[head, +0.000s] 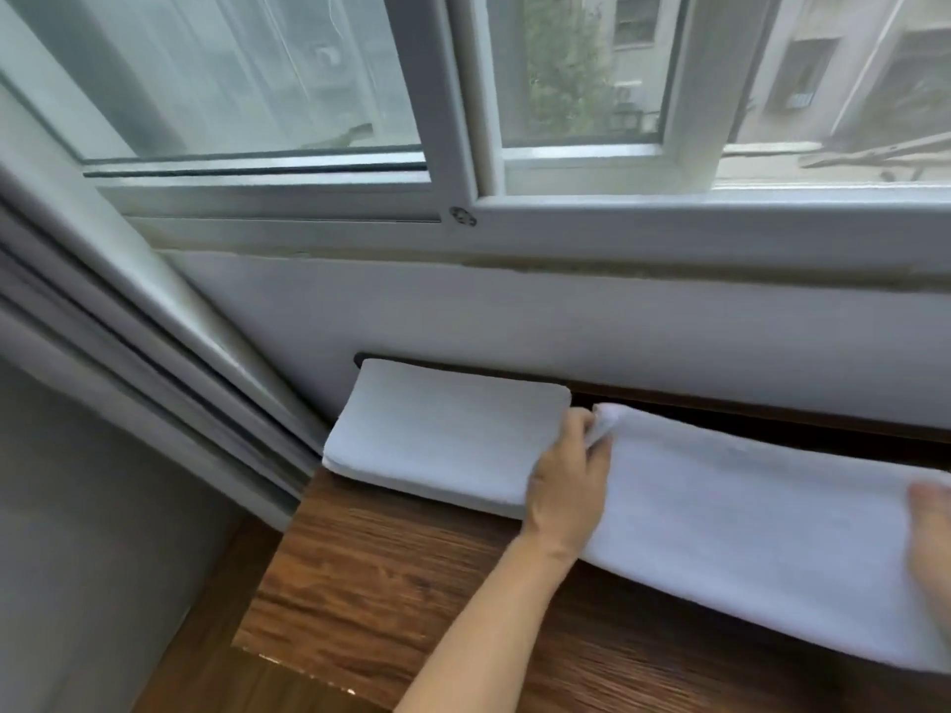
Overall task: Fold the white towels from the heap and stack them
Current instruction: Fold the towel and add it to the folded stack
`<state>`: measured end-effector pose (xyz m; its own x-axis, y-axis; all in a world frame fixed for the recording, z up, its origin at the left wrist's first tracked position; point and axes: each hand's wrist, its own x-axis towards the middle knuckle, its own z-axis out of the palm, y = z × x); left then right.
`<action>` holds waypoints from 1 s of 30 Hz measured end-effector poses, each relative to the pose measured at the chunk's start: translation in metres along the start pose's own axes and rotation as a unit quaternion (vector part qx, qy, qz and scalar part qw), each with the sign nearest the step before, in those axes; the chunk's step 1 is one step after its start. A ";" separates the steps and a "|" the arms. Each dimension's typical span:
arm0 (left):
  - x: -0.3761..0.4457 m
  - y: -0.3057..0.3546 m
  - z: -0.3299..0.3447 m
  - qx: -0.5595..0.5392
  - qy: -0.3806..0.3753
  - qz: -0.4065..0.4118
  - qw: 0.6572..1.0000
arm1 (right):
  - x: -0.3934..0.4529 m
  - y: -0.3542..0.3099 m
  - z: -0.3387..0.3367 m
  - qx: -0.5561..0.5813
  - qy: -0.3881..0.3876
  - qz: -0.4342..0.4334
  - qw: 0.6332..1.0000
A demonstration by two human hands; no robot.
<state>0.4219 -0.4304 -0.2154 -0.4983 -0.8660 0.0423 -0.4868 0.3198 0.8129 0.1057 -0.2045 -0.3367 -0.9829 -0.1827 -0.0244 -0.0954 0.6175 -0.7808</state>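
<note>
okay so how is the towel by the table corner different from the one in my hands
The folded towel is a compact rectangle in layers; the long towel is a long strip, only partly folded.
The folded towel lies untouched near the far left corner of the wooden table; the long towel is pinched at its left end by the left hand, with the right hand on its right end.
The long towel runs out of view to the right; the folded one is fully visible.
Both are plain white.

Towels (442, 429) white terry cloth, matt (soft nap); table (391, 573) dark wood-grain, slight sheen.
</note>
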 end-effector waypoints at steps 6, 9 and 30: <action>0.052 -0.054 -0.155 0.015 0.072 -0.042 0.996 | -0.157 -0.249 0.029 0.080 -0.164 -0.109 0.977; 0.075 -0.096 -0.209 0.048 0.093 -0.070 0.992 | -0.181 -0.275 0.096 0.129 -0.203 -0.079 0.967; 0.102 -0.179 -0.226 0.038 0.060 -0.130 0.989 | -0.205 -0.285 0.185 0.134 -0.227 -0.048 0.963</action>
<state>0.6204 -0.6632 -0.2252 -0.2624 -0.9608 -0.0898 -0.6419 0.1043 0.7596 0.3641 -0.4849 -0.2249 -0.7956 -0.5821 -0.1679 -0.0776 0.3728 -0.9247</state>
